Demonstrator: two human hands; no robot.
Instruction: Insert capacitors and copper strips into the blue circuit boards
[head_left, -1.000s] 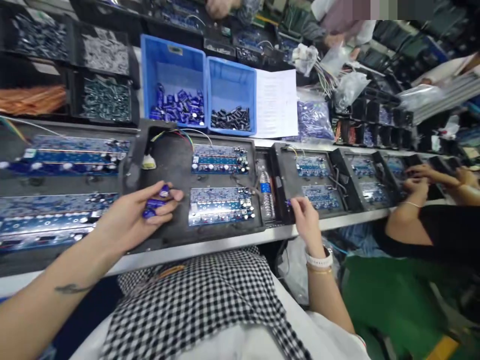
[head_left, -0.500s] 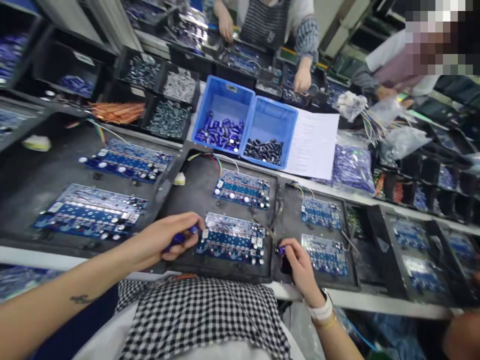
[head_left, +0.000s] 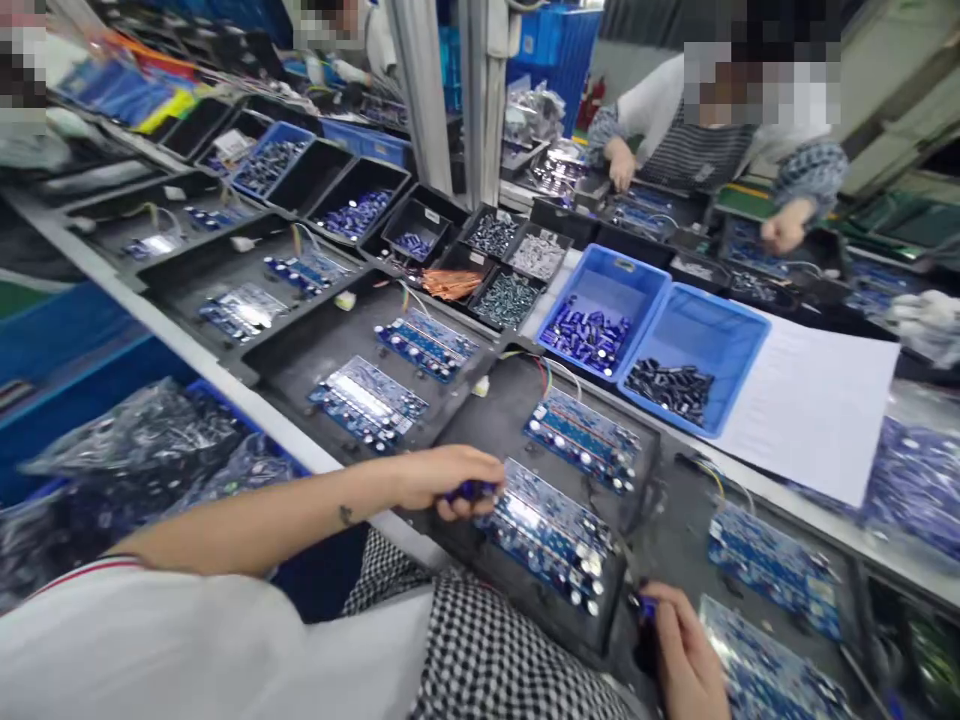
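Note:
My left hand [head_left: 450,478] is curled round blue-purple capacitors [head_left: 471,490] at the left edge of the near circuit board [head_left: 551,535] in the middle black tray [head_left: 525,625]. Between the thumb and fingers of my right hand [head_left: 686,650] is one small blue-purple capacitor [head_left: 643,605], with its dark end pointing left. This hand is over the divider right of that board, beside another circuit board [head_left: 772,665] in the right tray. A second board [head_left: 581,435] lies farther back in the middle tray, with coloured wires attached.
Behind the trays stand a blue bin of purple capacitors [head_left: 589,335] and a blue bin of black parts [head_left: 671,390]. A white paper sheet [head_left: 817,400] lies right of them. Small black bins hold orange strips [head_left: 451,284] and metal parts. Across the bench a co-worker [head_left: 705,140] handles boards.
The view has swung left, so trays and bins appear farther right and more of the left side shows. Both hands still hold capacitors and stay near the same boards.

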